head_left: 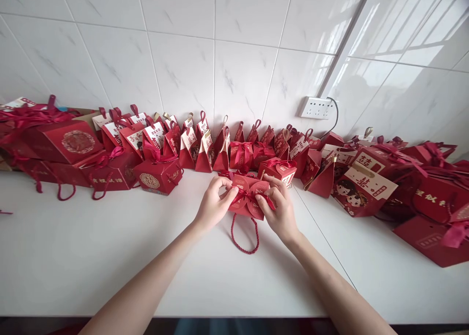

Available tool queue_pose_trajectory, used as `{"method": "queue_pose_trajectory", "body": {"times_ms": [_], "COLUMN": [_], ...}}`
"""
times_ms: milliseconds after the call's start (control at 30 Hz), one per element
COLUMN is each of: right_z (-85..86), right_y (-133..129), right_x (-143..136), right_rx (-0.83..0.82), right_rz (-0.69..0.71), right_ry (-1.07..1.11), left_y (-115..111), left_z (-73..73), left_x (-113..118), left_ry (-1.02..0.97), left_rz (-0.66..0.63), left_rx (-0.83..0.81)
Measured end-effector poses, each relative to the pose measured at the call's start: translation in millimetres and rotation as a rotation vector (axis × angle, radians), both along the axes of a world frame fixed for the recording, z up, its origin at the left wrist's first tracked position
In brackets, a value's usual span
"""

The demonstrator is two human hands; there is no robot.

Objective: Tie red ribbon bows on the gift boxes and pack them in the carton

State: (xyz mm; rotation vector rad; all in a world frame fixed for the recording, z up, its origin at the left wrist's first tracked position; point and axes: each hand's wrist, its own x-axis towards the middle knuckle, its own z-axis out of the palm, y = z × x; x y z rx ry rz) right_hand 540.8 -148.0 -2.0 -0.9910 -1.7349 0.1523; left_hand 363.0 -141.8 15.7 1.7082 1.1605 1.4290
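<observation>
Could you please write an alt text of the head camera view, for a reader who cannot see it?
A person's left grip and right grip pinch the red ribbon on a red gift box at a white table; its rope handle loops toward the viewer. Behind, many red wedding favor boxes, some triangular, line a white tiled wall.

Small box (242,210) near the middle of the surface (154,266) looks like smooth, matt-ish card, with shiny satin-type ribbon (249,195) and a ropey twisted cord loop (249,252). Surface itself: smooth, low sheen. Super glossy tiles (183,64) past its back edge.
</observation>
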Motion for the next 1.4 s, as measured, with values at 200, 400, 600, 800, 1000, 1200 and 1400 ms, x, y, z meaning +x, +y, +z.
{"method": "queue_pose_trajectory", "body": {"times_ms": [200, 400, 600, 800, 1000, 1200, 1400], "right_z": [1.8, 1.8, 3.9, 5.7, 11.7, 11.5, 9.4], "right_y": [-1.4, -1.8, -1.0, 0.0, -3.4, -3.2, -0.5], "right_x": [-0.6, -1.6, -3.0, -5.0, -5.3, -4.7, -5.4], "right_rx": [-0.062, -0.106, -0.247, -0.404, -0.502, -0.542, -0.547], "right_rz": [0.026, 0.042, 0.073, 0.164, 0.23, 0.256, 0.266], "right_ry": [0.02, 0.048, 0.202, 0.367, 0.456, 0.497, 0.506], "left_y": [-1.6, -2.2, -4.9, -8.3, -7.1, -6.0, -5.2], "left_z": [1.7, 0.4, -8.4, -13.8, -19.4, -20.0, -18.0], "left_x": [-0.2, 1.9, 13.5, 20.9, 21.6, 19.9, 19.0], "left_ry": [0.006, 0.097, 0.049, -0.034, -0.06, -0.043, -0.029], "left_rz": [-0.013, 0.016, 0.089, 0.158, 0.186, 0.194, 0.206], "left_rx": [-0.053, -0.029, 0.009, -0.015, -0.006, 0.003, 0.015]}}
